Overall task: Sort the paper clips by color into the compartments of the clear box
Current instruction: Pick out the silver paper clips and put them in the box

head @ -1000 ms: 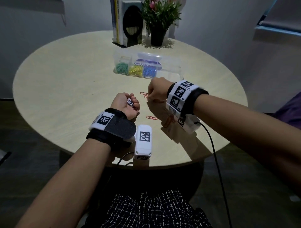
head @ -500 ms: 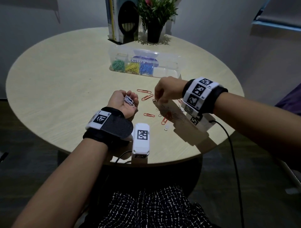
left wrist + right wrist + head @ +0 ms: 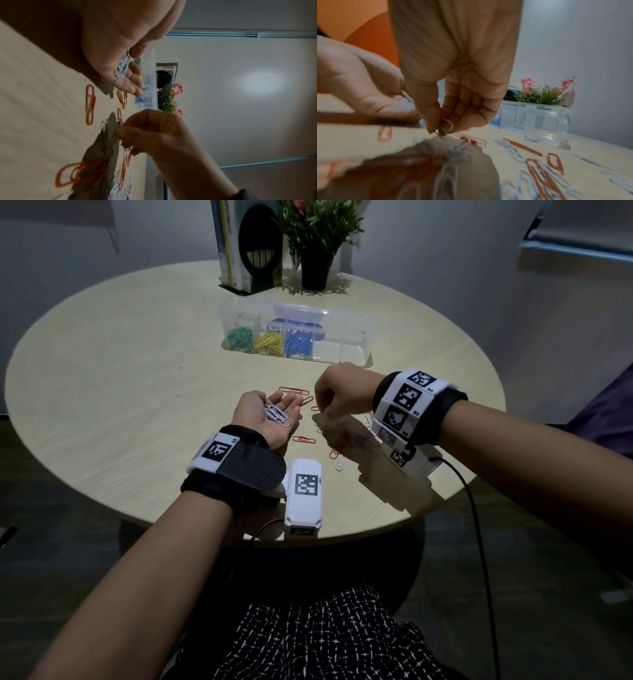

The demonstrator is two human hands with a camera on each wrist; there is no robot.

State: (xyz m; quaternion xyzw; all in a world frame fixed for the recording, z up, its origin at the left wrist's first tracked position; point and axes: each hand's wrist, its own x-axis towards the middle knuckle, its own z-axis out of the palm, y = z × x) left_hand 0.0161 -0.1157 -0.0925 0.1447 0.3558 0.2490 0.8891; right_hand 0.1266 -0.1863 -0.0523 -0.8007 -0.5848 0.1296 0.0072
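Note:
My left hand [image 3: 270, 414] lies palm up just above the table, fingers relaxed, cupping several white paper clips [image 3: 276, 415] [image 3: 122, 66]. Just right of it my right hand [image 3: 334, 402] hangs over the table, thumb and fingers pinching a white paper clip [image 3: 446, 127]. Orange paper clips [image 3: 304, 439] [image 3: 90, 106] and white ones [image 3: 511, 150] lie scattered on the table between and under the hands. The clear box [image 3: 356, 350] stands beyond them, with green [image 3: 239, 337], yellow [image 3: 270, 341] and blue clips [image 3: 299, 344] in its left compartments; the right compartments look bare.
The round wooden table [image 3: 120, 371] carries a potted plant [image 3: 317, 241] and a bookend with books [image 3: 250, 248] at its far edge, behind the box. A cable [image 3: 479, 542] hangs from my right wrist over the near edge.
My left hand has uncurled from a loose fist to an open palm showing the white clips. My right hand has moved right, then lifted off the table with a clip pinched.

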